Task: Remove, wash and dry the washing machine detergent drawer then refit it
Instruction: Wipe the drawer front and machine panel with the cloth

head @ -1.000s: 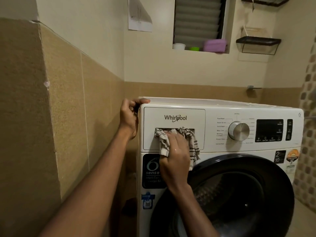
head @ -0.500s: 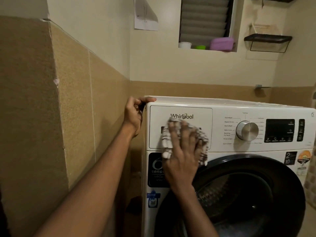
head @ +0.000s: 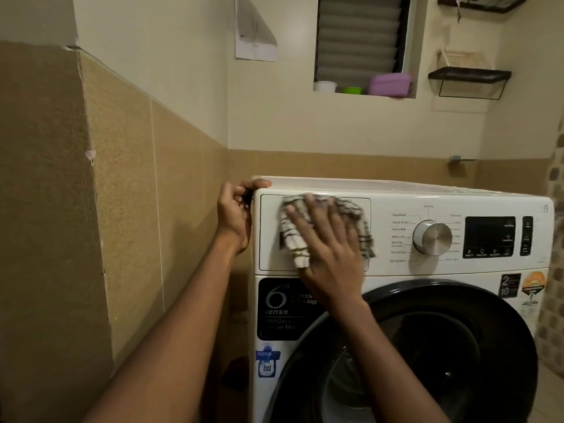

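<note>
The white detergent drawer (head: pixel 270 236) sits flush in the top left of the washing machine (head: pixel 396 270) front. My right hand (head: pixel 328 254) lies flat with spread fingers on a white cloth with dark stripes (head: pixel 297 239), pressing it against the drawer's face. The cloth covers the brand name and most of the drawer handle recess. My left hand (head: pixel 235 215) grips the machine's top left corner, thumb on the top edge and fingers curled round the side.
A silver program dial (head: pixel 432 238) and dark display (head: pixel 489 236) sit right of the drawer. The round dark door (head: pixel 427 355) is below. A tiled wall (head: pixel 122 209) stands close on the left. A window sill holds a purple box (head: pixel 390 84); black wall shelves (head: pixel 470 75) hang at the right.
My right hand has moved the cloth up from the handle recess to the upper face of the drawer, and its fingers have spread flat. My left hand stays on the corner.
</note>
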